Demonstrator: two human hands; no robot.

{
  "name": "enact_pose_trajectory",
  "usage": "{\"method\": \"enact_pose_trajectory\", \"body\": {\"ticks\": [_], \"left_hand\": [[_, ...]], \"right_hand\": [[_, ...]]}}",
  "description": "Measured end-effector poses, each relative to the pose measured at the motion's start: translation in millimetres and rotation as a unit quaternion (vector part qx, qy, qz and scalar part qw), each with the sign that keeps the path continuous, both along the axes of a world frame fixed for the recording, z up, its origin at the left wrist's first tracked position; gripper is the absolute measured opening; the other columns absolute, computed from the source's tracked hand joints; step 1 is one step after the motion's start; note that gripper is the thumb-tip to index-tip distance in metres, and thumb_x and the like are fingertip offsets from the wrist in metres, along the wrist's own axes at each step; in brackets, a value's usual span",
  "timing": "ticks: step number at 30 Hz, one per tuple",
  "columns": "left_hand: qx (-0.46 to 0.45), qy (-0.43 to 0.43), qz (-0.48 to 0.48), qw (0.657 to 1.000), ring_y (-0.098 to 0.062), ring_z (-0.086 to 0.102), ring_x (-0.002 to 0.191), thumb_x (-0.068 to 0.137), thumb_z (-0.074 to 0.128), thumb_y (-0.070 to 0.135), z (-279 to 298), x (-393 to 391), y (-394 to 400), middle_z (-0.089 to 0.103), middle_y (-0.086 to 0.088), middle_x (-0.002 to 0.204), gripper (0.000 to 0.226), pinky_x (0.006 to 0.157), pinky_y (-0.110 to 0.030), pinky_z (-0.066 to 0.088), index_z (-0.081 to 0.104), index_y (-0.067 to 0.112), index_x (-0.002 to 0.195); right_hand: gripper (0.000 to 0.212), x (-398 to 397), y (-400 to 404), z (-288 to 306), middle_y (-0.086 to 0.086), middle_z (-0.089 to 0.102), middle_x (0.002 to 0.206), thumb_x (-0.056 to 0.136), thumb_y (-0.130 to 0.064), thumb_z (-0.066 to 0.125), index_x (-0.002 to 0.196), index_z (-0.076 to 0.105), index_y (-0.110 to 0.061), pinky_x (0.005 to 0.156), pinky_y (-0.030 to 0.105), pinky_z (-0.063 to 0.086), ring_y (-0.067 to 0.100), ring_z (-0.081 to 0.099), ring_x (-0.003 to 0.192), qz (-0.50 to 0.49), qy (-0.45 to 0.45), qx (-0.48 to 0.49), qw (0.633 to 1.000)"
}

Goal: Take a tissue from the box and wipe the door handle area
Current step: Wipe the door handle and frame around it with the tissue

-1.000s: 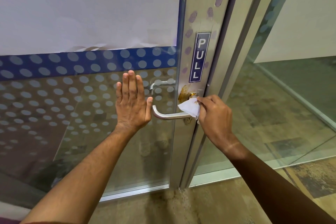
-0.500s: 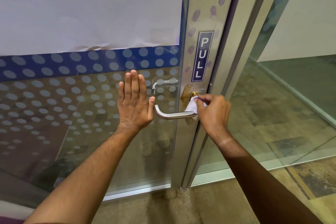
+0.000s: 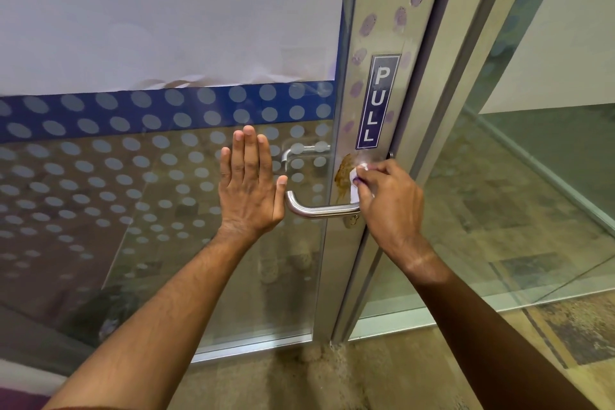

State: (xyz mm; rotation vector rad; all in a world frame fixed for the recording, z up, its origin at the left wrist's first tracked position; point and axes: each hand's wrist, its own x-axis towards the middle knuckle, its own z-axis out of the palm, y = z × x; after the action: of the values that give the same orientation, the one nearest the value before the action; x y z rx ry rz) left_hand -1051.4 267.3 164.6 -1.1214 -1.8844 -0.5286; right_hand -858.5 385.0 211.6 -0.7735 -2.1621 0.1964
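At the door's metal stile, just above the lever handle, the right hand pinches a crumpled tissue against the brown smear, wiping underway, while the flat, spread left hand braces the glass; next likely calls for firmer strokes across the stain.

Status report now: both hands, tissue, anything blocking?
Left hand flat on glass. Right hand pinches tissue against brown stain above handle. Nothing blocking.

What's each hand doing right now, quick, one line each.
Left hand: open, fingers straight, flat against the glass door.
Right hand: closed grip on the tissue, pressing it to the brown stain above the door handle.
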Motion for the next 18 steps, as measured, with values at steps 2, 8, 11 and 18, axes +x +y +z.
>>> {"method": "enact_pose_trajectory", "body": {"ticks": [2,8,11,18], "left_hand": [[-0.002,-0.002,0.001,1.0,-0.022,-0.027,0.149,0.093,0.032,0.042,0.7,0.4,-0.2,-0.036,-0.007,0.158,0.086,0.122,-0.039,-0.017,-0.022,0.008,0.151],[-0.007,-0.009,0.003,1.0,-0.021,-0.029,0.148,0.093,0.034,0.041,2.2,2.3,-1.9,-0.039,-0.006,0.157,0.088,0.122,-0.039,-0.017,-0.025,0.009,0.151],[-0.01,-0.01,0.003,1.0,-0.021,-0.03,0.148,0.093,0.033,0.042,3.2,2.8,-1.8,-0.039,-0.006,0.156,0.088,0.122,-0.039,-0.017,-0.025,0.009,0.15],[-0.008,-0.008,0.007,1.0,-0.021,-0.03,0.148,0.094,0.032,0.042,2.1,2.6,-1.3,-0.039,-0.006,0.156,0.087,0.121,-0.039,-0.018,-0.025,0.009,0.15]], "right_hand": [[0.016,-1.3,2.8,1.0,0.003,0.069,0.092,0.084,-0.014,0.073,0.099,0.077,-0.015,0.07,0.026,0.049,0.019,0.064,0.079,0.002,0.013,-0.034,0.999],[0.02,0.0,2.5,-3.3,0.008,0.073,0.09,0.087,-0.006,0.07,0.106,0.074,-0.005,0.072,0.02,0.051,0.017,0.067,0.078,0.016,0.115,-0.068,0.991],[0.026,-4.3,0.4,-1.5,0.011,0.071,0.095,0.088,-0.013,0.071,0.111,0.071,-0.002,0.078,0.028,0.056,0.02,0.066,0.089,0.047,0.128,-0.021,0.99],[0.033,-11.5,2.3,-3.0,0.019,0.066,0.094,0.083,-0.005,0.075,0.114,0.067,0.003,0.079,0.043,0.058,0.033,0.063,0.091,0.037,0.037,0.111,0.992]]}}
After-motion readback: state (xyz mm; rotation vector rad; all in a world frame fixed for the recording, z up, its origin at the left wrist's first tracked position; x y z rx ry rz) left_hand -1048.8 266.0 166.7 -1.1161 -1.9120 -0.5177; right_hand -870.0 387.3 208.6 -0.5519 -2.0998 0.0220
